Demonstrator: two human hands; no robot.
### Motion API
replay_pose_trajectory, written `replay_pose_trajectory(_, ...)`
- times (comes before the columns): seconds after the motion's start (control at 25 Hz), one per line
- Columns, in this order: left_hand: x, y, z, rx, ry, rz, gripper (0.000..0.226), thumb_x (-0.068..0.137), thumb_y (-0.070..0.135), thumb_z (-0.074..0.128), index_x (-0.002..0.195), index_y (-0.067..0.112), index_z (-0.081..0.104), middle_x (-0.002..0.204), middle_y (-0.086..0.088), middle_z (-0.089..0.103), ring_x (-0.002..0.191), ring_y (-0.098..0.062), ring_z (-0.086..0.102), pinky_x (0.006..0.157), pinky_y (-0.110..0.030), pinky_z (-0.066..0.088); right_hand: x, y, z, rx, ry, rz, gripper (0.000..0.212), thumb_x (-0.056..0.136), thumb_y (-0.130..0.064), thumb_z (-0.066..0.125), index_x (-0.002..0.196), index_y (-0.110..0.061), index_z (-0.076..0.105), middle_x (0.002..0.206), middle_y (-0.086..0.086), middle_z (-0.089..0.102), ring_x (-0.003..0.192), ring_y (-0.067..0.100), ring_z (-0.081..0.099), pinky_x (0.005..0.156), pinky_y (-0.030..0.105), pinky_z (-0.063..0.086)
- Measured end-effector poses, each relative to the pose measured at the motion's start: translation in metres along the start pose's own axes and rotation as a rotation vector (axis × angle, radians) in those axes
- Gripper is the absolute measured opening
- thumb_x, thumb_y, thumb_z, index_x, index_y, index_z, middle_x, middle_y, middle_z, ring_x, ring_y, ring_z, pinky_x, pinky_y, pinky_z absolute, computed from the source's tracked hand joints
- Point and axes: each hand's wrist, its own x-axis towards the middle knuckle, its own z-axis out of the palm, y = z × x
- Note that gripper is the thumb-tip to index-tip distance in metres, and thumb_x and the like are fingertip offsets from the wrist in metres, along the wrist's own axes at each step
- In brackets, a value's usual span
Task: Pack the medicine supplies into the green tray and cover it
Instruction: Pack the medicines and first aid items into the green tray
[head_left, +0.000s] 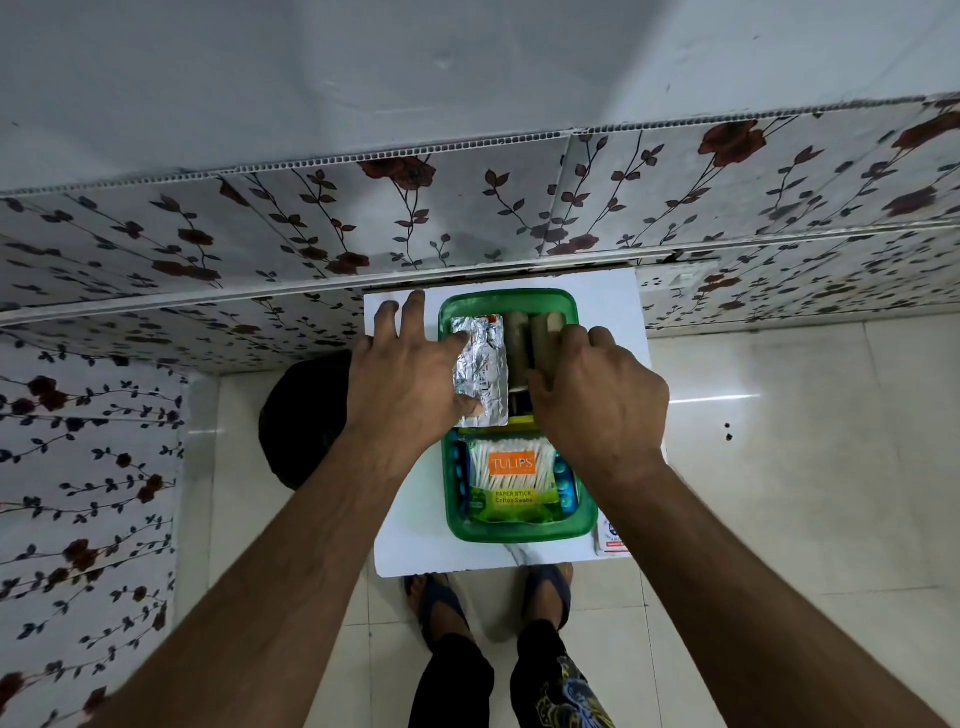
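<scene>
The green tray (519, 530), a translucent plastic rectangle with rounded corners, sits in the middle of a small white worktop (405, 519) pushed against a wall papered with dark red roses. In its near half lies a soft pack of paper-stick cotton swabs (506, 478) with an orange label, flanked by blue blister strips (566, 488). In the far half a crinkled silver foil strip (480, 374) lies beside two tan bandage rolls (519, 343), packed side by side.

The left hand (405, 374) reaches over the tray's left rim, thumb and a fingertip pinching the foil strip while the other fingers spread out over the worktop. The right hand (597, 395) comes in over the right rim, fingers curled down onto the nearer roll; whether it truly grips it I cannot tell.

A small white packet (613, 540) lies just beside the tray's near right corner. A dark round object (301, 415) stands on the tiled floor left of the worktop.
</scene>
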Motion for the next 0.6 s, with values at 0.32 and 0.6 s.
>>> replay_pose_trajectory(0.32, -0.003, 0.002, -0.007, -0.011, 0.039, 0.023, 0.07, 0.068, 0.064, 0.07, 0.128, 0.03, 0.059, 0.151, -0.014, 0.038, 0.138, -0.037, 0.028, 0.1, -0.053, 0.038, 0.004, 0.0, 0.001, 0.04, 0.001, 0.04, 0.041, 0.093, -0.053, 0.047, 0.102, -0.017, 0.063, 0.091, 0.002, 0.07, 0.075, 0.026, 0.067, 0.058, 0.028, 0.037)
replay_pose_trajectory(0.6, -0.035, 0.025, -0.045, -0.411, 0.212, 0.12, 0.029, 0.085, 0.028, 0.064, 0.112, 0.018, 0.067, 0.119, -0.009, 0.06, 0.111, -0.03, 0.054, 0.092, -0.047, 0.047, -0.035, 0.072, -0.025, 0.362, 0.0, 0.421, 0.02, 0.089, -0.04, 0.055, 0.098, -0.027, 0.067, 0.064, -0.009, 0.065, 0.065, 0.017, 0.062, 0.058, 0.026, 0.041)
